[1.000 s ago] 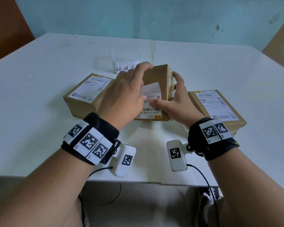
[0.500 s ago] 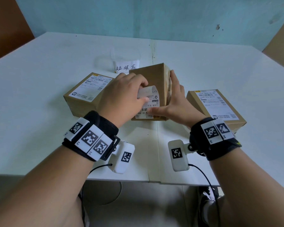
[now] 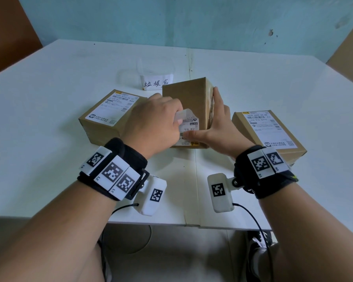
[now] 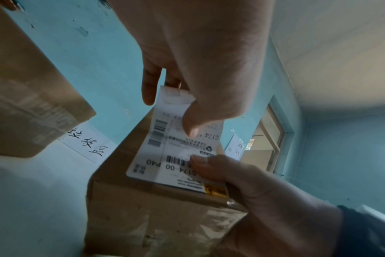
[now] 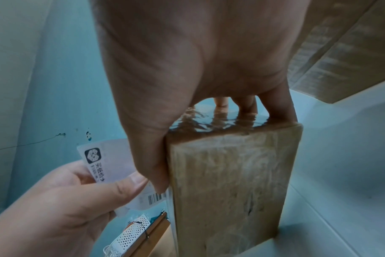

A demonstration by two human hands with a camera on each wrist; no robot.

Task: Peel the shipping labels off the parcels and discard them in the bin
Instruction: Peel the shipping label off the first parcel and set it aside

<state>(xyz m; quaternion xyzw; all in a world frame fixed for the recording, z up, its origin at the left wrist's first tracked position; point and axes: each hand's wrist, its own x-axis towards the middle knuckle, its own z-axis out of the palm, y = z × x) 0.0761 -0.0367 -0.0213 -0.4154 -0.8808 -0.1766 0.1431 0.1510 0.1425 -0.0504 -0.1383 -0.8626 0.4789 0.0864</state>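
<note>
Left wrist shows, head half-hides: left hand [image 4: 198,52] pinching label [image 4: 171,156]; right hand [image 4: 264,200] clasps middle parcel [image 4: 143,217], thumb seemingly pressing label.

The left hand [image 3: 151,123] covers much of the shipping label [image 3: 189,124]; the middle parcel [image 3: 183,96] hides one end of the handwritten sign [image 3: 153,84], seemingly its last character.

White table [image 3: 49,139], left parcel [image 3: 110,119], upright middle parcel [image 3: 190,98], right parcel [image 3: 269,131], clear bin [image 3: 157,82] behind
</note>
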